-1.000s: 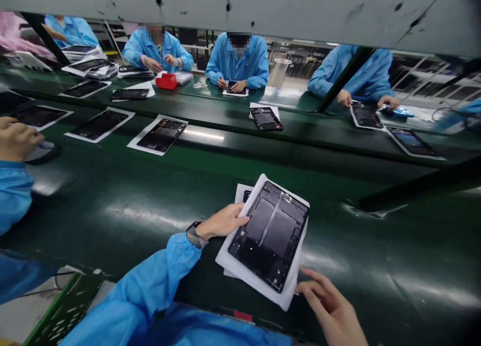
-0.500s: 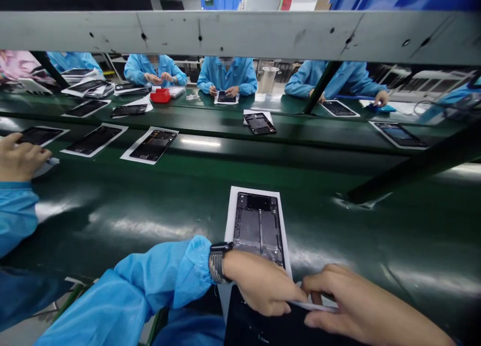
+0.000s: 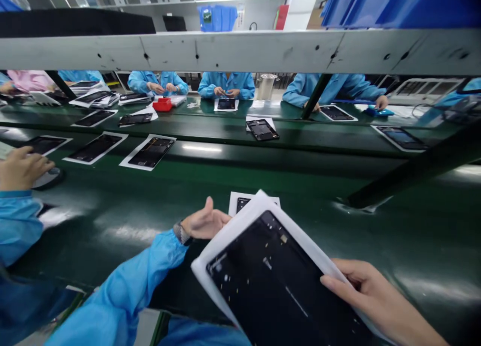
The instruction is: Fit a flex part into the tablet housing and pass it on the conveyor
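My right hand (image 3: 366,296) grips the right edge of a black tablet back panel (image 3: 278,281) together with the white sheet (image 3: 225,238) under it, thumb on top. The panel is tilted up toward me, and small gold contacts show on its face. My left hand (image 3: 206,221), with a watch on its wrist, is open beside the sheet's upper left edge, thumb raised; its fingertips reach the sheet edge, and I cannot tell if they touch. Behind the panel, a tablet housing (image 3: 242,203) lies on white paper on the green bench, mostly covered.
Several tablet parts on white sheets (image 3: 148,153) lie on the bench to the left. A co-worker's hand (image 3: 22,168) is at the far left. A dark slanted post (image 3: 398,173) stands at right. Co-workers in blue sit opposite, near a red box (image 3: 162,104).
The black panel and sheet have been lifted and turned upward in my right hand. My left hand has come off the sheet, moving left and opening. The view has tilted up.
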{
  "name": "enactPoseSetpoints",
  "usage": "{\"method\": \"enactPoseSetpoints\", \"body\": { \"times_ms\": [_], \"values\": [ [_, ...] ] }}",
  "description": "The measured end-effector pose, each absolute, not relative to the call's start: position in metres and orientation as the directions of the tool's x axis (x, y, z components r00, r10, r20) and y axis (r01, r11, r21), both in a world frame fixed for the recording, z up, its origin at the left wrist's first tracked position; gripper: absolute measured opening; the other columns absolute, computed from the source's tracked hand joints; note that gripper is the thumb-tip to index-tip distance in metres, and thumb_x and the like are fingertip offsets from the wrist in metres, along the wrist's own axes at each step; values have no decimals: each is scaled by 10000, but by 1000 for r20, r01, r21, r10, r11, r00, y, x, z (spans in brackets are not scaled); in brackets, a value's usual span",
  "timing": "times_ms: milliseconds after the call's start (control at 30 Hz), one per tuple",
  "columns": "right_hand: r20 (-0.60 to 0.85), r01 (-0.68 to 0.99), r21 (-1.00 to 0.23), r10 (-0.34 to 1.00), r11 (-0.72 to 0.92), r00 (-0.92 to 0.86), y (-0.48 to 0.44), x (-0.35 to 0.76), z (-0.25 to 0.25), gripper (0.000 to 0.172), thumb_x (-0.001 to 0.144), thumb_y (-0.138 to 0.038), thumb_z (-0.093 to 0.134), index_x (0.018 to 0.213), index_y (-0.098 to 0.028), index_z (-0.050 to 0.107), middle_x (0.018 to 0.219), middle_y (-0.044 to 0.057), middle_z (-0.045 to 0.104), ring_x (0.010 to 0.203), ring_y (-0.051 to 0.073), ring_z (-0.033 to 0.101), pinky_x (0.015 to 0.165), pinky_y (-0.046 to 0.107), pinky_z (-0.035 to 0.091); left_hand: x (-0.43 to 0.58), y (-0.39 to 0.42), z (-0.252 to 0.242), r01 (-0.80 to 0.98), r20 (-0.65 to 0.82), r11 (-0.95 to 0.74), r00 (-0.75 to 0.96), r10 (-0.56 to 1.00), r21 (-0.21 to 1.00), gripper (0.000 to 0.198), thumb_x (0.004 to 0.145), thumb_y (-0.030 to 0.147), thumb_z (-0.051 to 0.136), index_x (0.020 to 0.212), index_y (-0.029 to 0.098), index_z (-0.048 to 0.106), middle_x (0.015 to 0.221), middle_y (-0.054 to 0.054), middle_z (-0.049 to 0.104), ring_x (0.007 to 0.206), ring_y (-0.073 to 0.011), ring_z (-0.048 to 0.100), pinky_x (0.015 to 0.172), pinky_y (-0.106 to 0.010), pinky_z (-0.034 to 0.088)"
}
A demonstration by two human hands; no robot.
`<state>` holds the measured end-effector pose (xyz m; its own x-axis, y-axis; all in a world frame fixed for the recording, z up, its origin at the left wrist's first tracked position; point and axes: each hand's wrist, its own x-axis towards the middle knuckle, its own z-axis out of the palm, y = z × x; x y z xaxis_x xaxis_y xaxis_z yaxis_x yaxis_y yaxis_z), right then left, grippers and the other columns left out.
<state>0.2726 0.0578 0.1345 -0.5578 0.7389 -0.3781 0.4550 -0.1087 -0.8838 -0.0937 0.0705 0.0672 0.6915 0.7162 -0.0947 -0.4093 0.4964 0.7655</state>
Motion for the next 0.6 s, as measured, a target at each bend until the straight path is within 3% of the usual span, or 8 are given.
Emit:
{"method": "enactPoseSetpoints", "body": {
  "times_ms": [67,167,267,333,467,600],
  "values": [
    [-419,315,-905,736,-287,-533,55,265,111,431,864,-548,625,1046,-172,731,893,81,716,815,269,665,713,322,536,-94,52,45,-541,-109,481,580,808,690,884,675,869,541,1068,93,699,1022,-150,707,881,-248,659,798,-314,512],
    [-446,146,-892,789,-427,-421,46,249,71,472,840,-546,667,1126,-173,706,976,94,725,857,280,676,777,352,540,-80,31,25,-592,-163,430,450,878,682,713,738,680,694,1193,134,643,1189,-161,649,1003,-268,635,887,-370,507],
    [-500,12,-847,791,-531,-353,32,237,37,504,809,-534,709,1176,-191,676,1009,86,725,880,286,685,794,363,545,-69,28,19,-513,-273,422,342,899,747,458,814,412,742,1161,129,648,1065,-143,676,857,-197,651,787,-316,537],
    [-526,-31,-824,785,-566,-327,27,233,24,536,795,-525,727,1213,-200,646,1035,84,721,896,291,686,795,369,550,-66,36,18,-445,-308,411,287,907,796,420,806,373,750,1125,116,659,990,-129,681,788,-164,641,723,-276,540],
    [-513,-1,-848,822,-530,-248,30,226,13,592,799,-553,706,1264,-207,584,1078,87,710,888,287,689,746,355,557,-67,64,16,-276,-304,349,192,933,896,452,796,443,728,1099,114,660,1000,-120,675,813,-159,640,651,-223,517],
    [-410,199,-905,897,-377,-166,47,218,7,601,774,-656,650,1107,-157,640,883,89,726,758,280,680,605,322,533,-67,93,13,-143,-276,281,53,960,949,495,678,379,802,1063,108,647,949,-90,672,756,-133,625,571,-168,466]
  ]
}}
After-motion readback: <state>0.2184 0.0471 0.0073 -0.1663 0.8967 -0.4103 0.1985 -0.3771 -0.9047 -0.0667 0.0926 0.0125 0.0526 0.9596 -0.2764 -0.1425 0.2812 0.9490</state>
